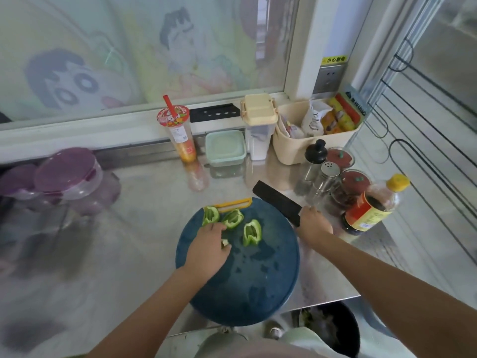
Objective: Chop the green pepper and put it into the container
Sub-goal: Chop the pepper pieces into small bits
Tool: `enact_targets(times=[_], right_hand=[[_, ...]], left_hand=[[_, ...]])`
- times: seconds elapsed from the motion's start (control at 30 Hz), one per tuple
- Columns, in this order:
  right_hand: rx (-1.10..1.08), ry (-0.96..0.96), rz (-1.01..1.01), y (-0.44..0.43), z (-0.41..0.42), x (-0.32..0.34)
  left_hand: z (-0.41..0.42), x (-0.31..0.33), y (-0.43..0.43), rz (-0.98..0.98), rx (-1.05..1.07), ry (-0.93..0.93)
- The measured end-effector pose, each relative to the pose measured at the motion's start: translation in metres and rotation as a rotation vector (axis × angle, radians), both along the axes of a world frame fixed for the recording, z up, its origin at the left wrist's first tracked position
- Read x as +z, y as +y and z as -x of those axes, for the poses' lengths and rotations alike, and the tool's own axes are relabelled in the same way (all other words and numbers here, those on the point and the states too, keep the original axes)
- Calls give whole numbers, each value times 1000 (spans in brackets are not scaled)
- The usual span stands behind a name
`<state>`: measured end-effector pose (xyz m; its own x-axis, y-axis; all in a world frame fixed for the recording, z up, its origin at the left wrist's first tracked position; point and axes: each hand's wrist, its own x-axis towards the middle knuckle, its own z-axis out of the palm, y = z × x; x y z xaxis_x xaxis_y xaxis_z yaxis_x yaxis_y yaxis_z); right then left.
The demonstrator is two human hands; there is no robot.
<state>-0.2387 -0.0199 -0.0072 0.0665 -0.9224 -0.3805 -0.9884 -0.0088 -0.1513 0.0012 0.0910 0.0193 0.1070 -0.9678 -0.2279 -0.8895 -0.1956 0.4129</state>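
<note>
Three green pepper pieces lie on the round dark blue cutting board [247,285]: one at the far left [211,215], one in the middle [233,218], one to the right [251,232]. My left hand [207,248] rests on the board beside them and holds a small pale pepper scrap [225,242] under its fingers. My right hand [313,224] grips the handle of a black-bladed cleaver [276,201], held off the board's right edge with the blade pointing away to the left. A light green lidded container [225,147] stands at the back of the counter.
A drink cup with red straw [178,133], a cream-lidded canister [258,125], a beige basket [317,127], shakers and jars [335,174] and a sauce bottle [371,205] crowd the back right. Purple-lidded tubs [64,174] stand left. A bin [327,329] sits below the counter edge.
</note>
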Motion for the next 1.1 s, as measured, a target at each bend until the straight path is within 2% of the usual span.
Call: enact_targets(times=[0.13, 0.27, 0.47, 0.6, 0.73, 0.9, 1.0, 1.1], right_hand=[[-6, -31, -49, 2, -1, 7], [-48, -104, -15, 8, 1, 15], [-112, -246, 51, 27, 4, 23], [-99, -308, 15, 41, 1, 24], [-163, -404, -57, 51, -1, 17], [-208, -422, -74, 57, 4, 15], [-217, -411, -82, 61, 10, 13], [-222, -395, -94, 67, 13, 11]], left_hand=[[24, 11, -20, 59, 7, 55], [32, 6, -52, 86, -156, -28], [18, -8, -83, -106, -371, -136], [15, -14, -79, -49, -365, -295], [31, -12, -69, 73, -334, -335], [58, -20, -52, -40, -435, -477], [61, -31, -45, 7, -526, -381], [63, -36, -40, 51, -520, -234]])
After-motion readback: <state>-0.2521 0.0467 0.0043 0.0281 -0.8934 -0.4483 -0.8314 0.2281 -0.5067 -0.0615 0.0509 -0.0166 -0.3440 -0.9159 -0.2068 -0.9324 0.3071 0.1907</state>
